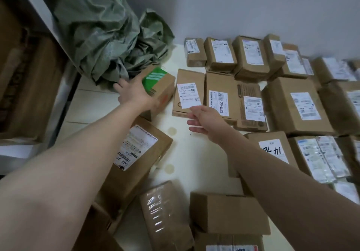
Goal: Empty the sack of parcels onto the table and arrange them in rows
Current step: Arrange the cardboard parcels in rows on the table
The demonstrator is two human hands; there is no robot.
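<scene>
A crumpled green woven sack (pixel 109 42) lies at the table's back left. My left hand (pixel 132 92) grips a cardboard box with a green printed side (pixel 159 85), just below the sack's mouth. My right hand (pixel 206 120) hovers with fingers loosely spread at the near edge of a flat labelled parcel (pixel 188 92), holding nothing. Several brown parcels with white labels lie in rows to the right, among them a large box (pixel 233 98) and a back-row box (pixel 249 55).
A white table (pixel 185 153) carries everything. Loose parcels lie near me: a labelled box (pixel 136 153) under my left forearm, a taped one (pixel 167 215) and a plain box (pixel 229 211). Cardboard cartons (pixel 29 75) stand on the floor at left. A grey wall is behind.
</scene>
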